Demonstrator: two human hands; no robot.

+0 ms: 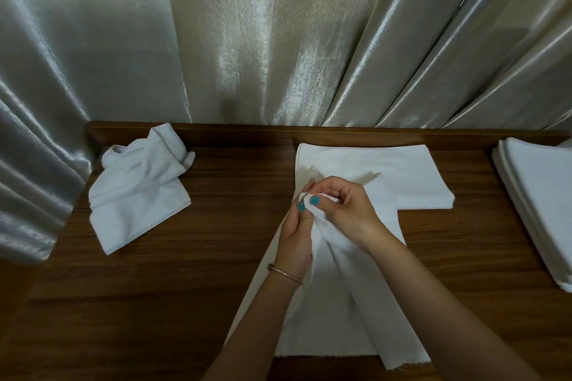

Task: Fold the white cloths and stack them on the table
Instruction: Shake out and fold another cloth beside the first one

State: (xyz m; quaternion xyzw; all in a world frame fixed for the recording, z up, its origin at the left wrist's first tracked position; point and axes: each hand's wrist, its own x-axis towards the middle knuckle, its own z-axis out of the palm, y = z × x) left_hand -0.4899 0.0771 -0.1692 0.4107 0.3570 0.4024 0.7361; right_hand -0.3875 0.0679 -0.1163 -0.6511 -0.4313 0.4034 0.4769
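Observation:
A white cloth [328, 312] hangs in loose folds from both my hands down to the near edge of the wooden table [173, 288]. My left hand [295, 235] and my right hand [343, 204] pinch the same upper corner of it, close together above the table's middle. Behind my hands lies a flat folded white cloth [396, 170]. A crumpled white cloth [136, 192] sits at the table's left rear. At the right edge a stack of folded white cloths [538, 204] runs partly out of view.
A shiny grey curtain [263, 40] hangs right behind the table and bulges in at the left side. Bare wood shows between the crumpled cloth and my hands, and at the near left.

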